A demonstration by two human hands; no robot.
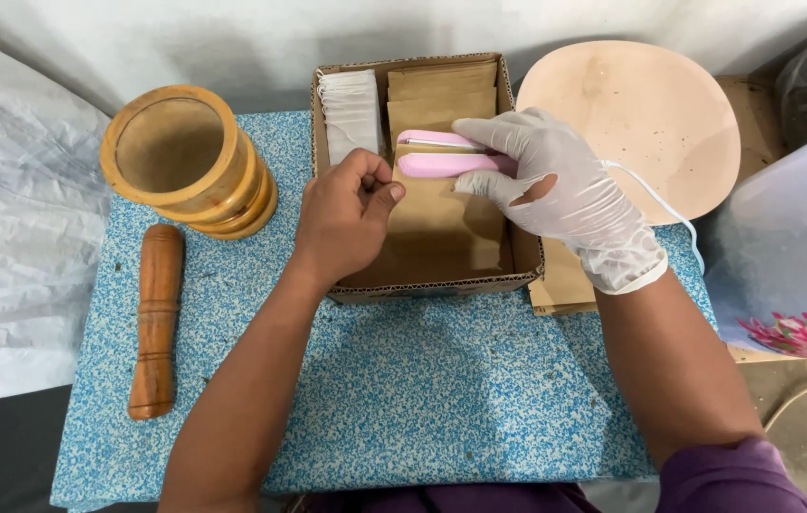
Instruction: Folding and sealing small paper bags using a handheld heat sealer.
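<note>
My right hand [565, 195], in a torn white glove, grips a pink handheld sealer [441, 153] with a white cord, clamped over the top edge of a brown paper pouch [441, 223]. My bare left hand [346, 214] pinches the pouch's left top corner. Both hands work over an open cardboard box [432, 283] that holds more brown pouches and a stack of white bags [351, 112] at its left side.
A wooden mortar [185, 157] and a wooden pestle [156, 318] lie at the left of the blue speckled table [422, 389]. A round wooden board [650, 119] sits behind right. More brown pouches [563, 283] lie beside the box. Plastic bags flank both sides.
</note>
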